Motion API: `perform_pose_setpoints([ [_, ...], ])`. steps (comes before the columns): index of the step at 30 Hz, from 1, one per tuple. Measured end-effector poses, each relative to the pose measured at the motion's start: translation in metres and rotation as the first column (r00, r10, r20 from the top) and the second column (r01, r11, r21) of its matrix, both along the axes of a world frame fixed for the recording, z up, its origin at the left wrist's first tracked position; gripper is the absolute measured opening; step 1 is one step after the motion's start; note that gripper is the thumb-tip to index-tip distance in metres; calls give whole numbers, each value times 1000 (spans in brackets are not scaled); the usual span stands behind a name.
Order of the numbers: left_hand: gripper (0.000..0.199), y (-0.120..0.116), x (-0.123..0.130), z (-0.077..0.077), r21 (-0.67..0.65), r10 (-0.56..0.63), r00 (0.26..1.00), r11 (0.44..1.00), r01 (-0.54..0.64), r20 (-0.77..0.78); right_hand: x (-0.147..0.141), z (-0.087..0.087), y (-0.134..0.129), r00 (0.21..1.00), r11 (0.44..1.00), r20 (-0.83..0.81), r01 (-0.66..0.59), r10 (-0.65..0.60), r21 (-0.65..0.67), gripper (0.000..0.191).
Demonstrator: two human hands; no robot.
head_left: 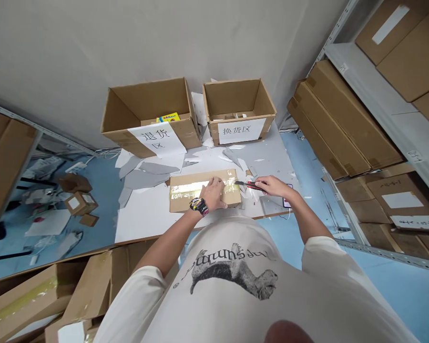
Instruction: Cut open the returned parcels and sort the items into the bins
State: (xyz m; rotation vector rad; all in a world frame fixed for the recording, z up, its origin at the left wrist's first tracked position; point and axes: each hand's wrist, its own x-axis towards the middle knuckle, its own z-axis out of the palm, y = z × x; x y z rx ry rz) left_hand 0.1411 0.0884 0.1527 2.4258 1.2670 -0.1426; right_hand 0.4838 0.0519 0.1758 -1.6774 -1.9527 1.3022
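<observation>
1. Steadying the taped box [188,181] on the table [143,225], the left hand [213,193] lies spread, gripping nothing.
2. Right hand [272,185] closed round the knife [249,184] at the box's end; best cut shallow, away from fingers.
3. Behind: two open boxes [117,136].

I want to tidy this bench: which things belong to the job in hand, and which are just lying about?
In use:
- taped box, under the left hand
- utility knife, in the right hand

Apparently lying about:
- torn grey scraps
- phone, in neither hand
</observation>
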Motion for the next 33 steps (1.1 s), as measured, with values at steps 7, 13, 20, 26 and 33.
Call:
perform_pose_setpoints([
  [7,86,-3,2,5,23,68,998,997,-68,-6,9,-15,40,981,975,-120,-166,149,-147,50],
  [13,88,-4,5,14,-3,75,997,997,-75,-33,16,-18,76,935,879,-178,-350,307,-325,56],
  [20,82,-5,6,21,-30,71,997,997,-72,-37,6,-14,66,941,881,-166,-336,297,-333,55],
  [26,88,-2,2,13,-23,72,996,997,-71,55,36,-9,32,982,931,-151,-161,117,-328,52],
  [33,85,-10,-20,-12,-56,144,855,989,-134,499,-39,-24,-9,790,824,-249,563,-560,-65,70],
])
